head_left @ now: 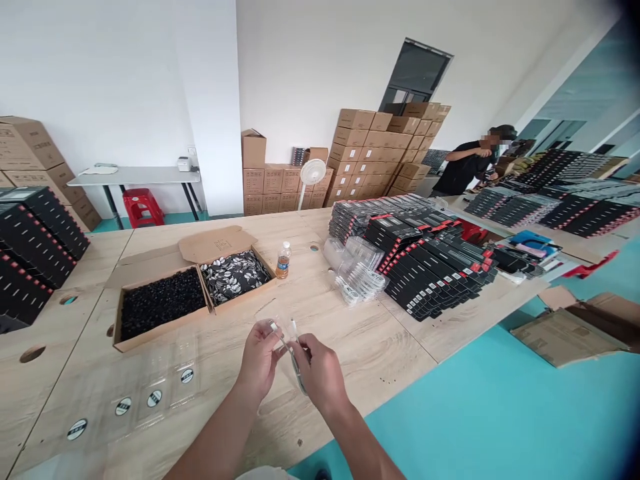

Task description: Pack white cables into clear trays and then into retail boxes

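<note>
A: Where is the white cable?
B: Up over the wooden surface; the left hand and right hand both pinch it.
A: How to hold it well?
B: Snug and close; clear plastic trays lie near.

Look there: a co-worker in black at the far end, cardboard cartons stacked high, a white fan, a red stool!

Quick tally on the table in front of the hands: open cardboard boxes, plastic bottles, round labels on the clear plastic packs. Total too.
Open cardboard boxes: 2
Plastic bottles: 1
Round labels: 4
Total: 7
</note>
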`<control>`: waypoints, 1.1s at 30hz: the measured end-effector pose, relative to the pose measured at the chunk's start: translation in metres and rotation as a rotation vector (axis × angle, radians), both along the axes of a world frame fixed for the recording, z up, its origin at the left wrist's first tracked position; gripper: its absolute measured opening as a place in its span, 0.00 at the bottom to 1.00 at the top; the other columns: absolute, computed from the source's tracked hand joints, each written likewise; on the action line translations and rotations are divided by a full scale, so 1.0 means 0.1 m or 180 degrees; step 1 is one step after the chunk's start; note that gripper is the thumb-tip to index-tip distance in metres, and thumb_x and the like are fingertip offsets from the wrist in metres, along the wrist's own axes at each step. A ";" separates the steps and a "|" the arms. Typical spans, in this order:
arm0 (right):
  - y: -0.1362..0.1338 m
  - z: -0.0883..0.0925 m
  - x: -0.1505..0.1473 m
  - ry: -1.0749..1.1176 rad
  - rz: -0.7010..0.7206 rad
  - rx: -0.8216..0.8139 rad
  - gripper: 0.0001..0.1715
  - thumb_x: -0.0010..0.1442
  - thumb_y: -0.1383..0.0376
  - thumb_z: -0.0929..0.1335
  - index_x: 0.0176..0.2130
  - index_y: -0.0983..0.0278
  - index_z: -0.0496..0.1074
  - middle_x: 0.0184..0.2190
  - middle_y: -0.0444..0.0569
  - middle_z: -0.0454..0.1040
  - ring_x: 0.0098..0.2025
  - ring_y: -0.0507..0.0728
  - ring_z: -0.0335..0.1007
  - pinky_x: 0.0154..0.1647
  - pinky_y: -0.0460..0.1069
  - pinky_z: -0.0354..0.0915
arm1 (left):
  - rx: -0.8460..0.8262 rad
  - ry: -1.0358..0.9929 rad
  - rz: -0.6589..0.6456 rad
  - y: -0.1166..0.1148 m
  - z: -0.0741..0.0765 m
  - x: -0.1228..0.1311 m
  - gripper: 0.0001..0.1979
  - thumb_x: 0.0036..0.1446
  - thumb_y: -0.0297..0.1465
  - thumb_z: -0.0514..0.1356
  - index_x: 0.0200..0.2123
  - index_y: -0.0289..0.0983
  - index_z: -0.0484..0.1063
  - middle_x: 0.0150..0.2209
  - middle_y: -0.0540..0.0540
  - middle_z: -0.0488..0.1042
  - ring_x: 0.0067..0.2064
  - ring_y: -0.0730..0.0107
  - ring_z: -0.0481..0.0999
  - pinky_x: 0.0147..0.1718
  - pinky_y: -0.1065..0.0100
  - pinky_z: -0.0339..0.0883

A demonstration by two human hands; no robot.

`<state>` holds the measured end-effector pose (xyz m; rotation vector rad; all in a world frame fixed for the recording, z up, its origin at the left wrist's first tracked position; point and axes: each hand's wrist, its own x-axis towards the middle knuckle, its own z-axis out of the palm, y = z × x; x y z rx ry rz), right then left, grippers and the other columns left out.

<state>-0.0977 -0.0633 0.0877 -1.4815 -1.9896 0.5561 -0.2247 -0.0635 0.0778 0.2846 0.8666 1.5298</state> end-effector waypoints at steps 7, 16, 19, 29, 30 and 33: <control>-0.03 0.18 0.19 0.0023 -0.0076 0.0428 0.19 0.67 0.57 0.60 0.34 0.61 0.75 0.32 0.50 0.72 0.35 0.57 0.68 0.33 0.49 0.62 | 0.0138 0.0023 0.0005 -0.08 0.26 0.06 0.14 0.41 0.29 0.71 0.33 0.39 0.73 0.33 0.52 0.73 0.35 0.72 0.73 0.40 0.62 0.71; -0.01 0.23 0.26 0.0284 0.0093 -0.0263 0.20 0.67 0.56 0.59 0.29 0.61 0.71 0.29 0.47 0.72 0.30 0.54 0.68 0.30 0.47 0.61 | 0.0054 -0.0344 -0.0450 -0.09 0.25 0.11 0.17 0.40 0.29 0.72 0.36 0.36 0.77 0.39 0.42 0.80 0.41 0.61 0.78 0.42 0.62 0.70; -0.02 0.24 0.24 -0.0293 0.0126 0.0033 0.21 0.68 0.59 0.57 0.27 0.61 0.69 0.28 0.47 0.71 0.28 0.53 0.66 0.28 0.47 0.56 | 0.0038 -0.0207 -0.0471 -0.11 0.26 0.14 0.15 0.39 0.30 0.72 0.34 0.36 0.77 0.34 0.44 0.79 0.36 0.65 0.77 0.40 0.62 0.70; 0.00 0.34 0.05 -0.1864 0.0350 0.0341 0.12 0.62 0.73 0.61 0.33 0.62 0.70 0.28 0.48 0.75 0.28 0.54 0.68 0.26 0.49 0.49 | -0.0449 0.0003 0.0046 -0.12 0.20 0.35 0.17 0.36 0.35 0.74 0.28 0.36 0.72 0.28 0.51 0.73 0.30 0.75 0.71 0.28 0.72 0.64; 0.01 0.34 0.03 -0.1895 0.0341 0.0301 0.12 0.62 0.73 0.61 0.33 0.62 0.70 0.28 0.48 0.75 0.28 0.54 0.69 0.26 0.49 0.49 | -0.0498 0.0018 0.0147 -0.10 0.18 0.36 0.18 0.35 0.35 0.74 0.27 0.36 0.72 0.27 0.52 0.73 0.29 0.75 0.71 0.27 0.72 0.63; 0.00 0.31 0.02 -0.1811 0.0231 0.0314 0.12 0.64 0.70 0.60 0.32 0.62 0.70 0.28 0.49 0.74 0.29 0.56 0.70 0.26 0.49 0.51 | -0.0509 0.0103 0.0363 -0.01 0.11 0.34 0.17 0.34 0.35 0.74 0.26 0.35 0.71 0.24 0.52 0.72 0.25 0.76 0.70 0.23 0.73 0.61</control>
